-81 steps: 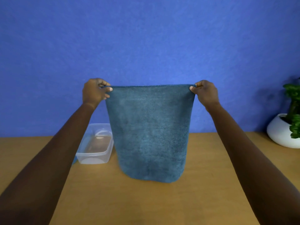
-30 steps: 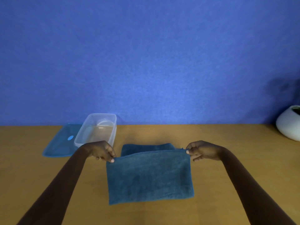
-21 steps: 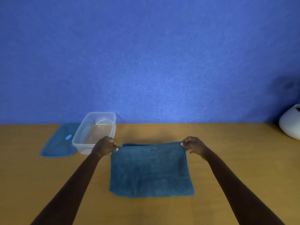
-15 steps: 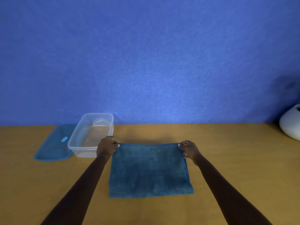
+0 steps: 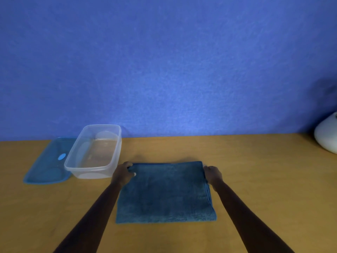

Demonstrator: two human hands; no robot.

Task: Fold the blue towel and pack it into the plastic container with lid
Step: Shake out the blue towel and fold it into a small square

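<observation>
So your blue towel (image 5: 165, 192) is lying flat on the wooden table (image 5: 255, 179) right in front of you, folded over into a roughly square stack. You can see the layered edges along its right side, and the near edge looks pretty even.

Your left hand (image 5: 122, 174) is curled around the far left corner of the towel, fingers closed on the fabric there. Your right hand (image 5: 212, 174) is doing the same on the far right corner, knuckles up and closed on the edge. Both hands sit low, down at table level, with both forearms reaching in from the bottom of the view on either side of the towel.

The clear plastic container (image 5: 94, 152) sits to the left of the towel, open and with nothing in it, its near right corner just beside your left hand. I can't tell if the hand is actually touching it. The blue lid (image 5: 46, 167) lies flat on the table to the container's left, tucked right up against it, with a lighter blue oval spot on top.

Way over at the right edge there's a white rounded pot (image 5: 327, 136), only partly in view, well apart from everything else. Blue wall (image 5: 164, 61) behind the whole setup.
</observation>
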